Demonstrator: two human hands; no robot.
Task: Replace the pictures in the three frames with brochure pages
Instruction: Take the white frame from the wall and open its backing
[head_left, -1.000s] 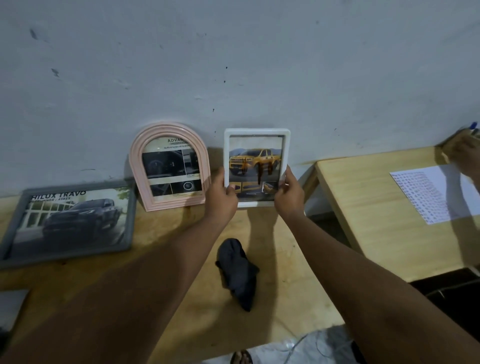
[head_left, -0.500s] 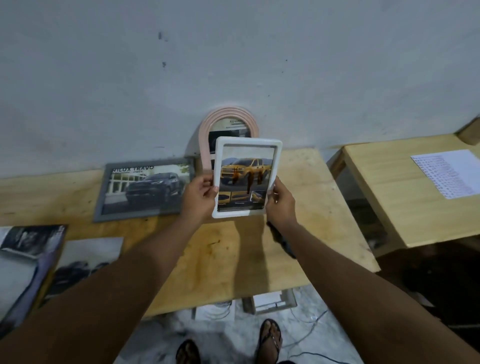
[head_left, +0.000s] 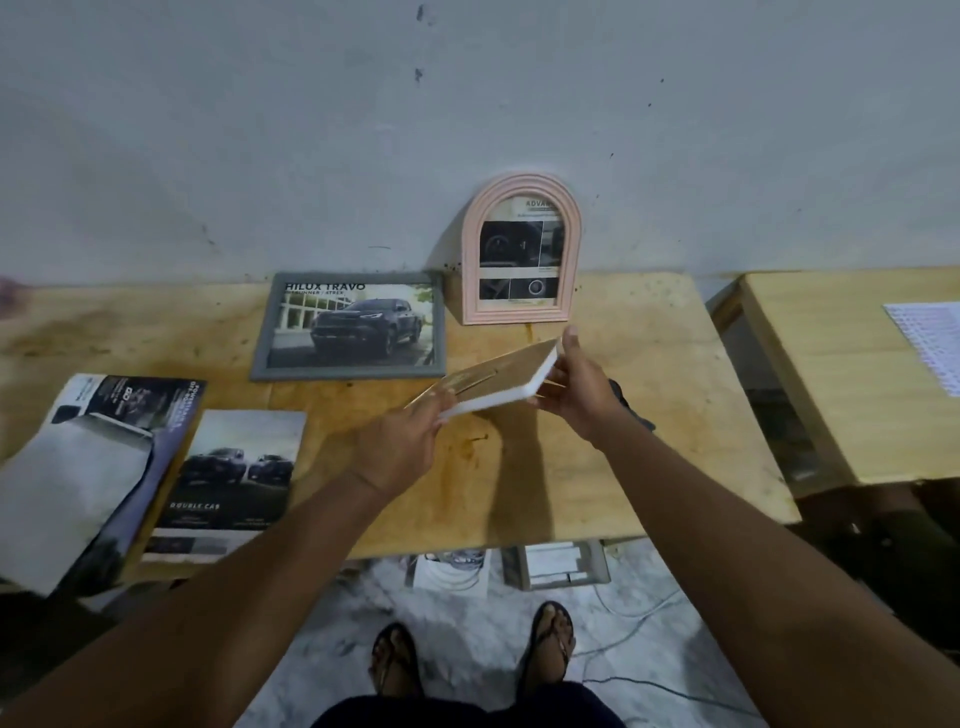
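Held clear of the surface (head_left: 639, 467), between both hands: white frame (head_left: 506, 371), brown backing board up, picture side down. Left hand (head_left: 402, 441) gripping the near, lower end, fingers curled round the edge; right hand (head_left: 579, 397) clasping the far, higher corner, thumb up along the short side, fingers beneath. Long axis running straight from left hand up to right hand, tilted, right end raised. Neither hand nearer, both already on it (next step probably opening the back, so left hand best placed for the fold-out stand (head_left: 465, 383) lying just beyond its fingertips). Beyond the right hand, leaning on the wall: pink arched frame (head_left: 522, 254), brochure page inside. Beyond the left hand: grey frame (head_left: 350, 327), also filled. Well to the left of the left hand: brochures (head_left: 231, 478) on the surface. Not visible: front of the white frame, so cannot tell what it shows. Backing clips too small to make out. Left fingertips under the frame hidden. Behind the right wrist, mostly covered: dark cloth (head_left: 636, 413).
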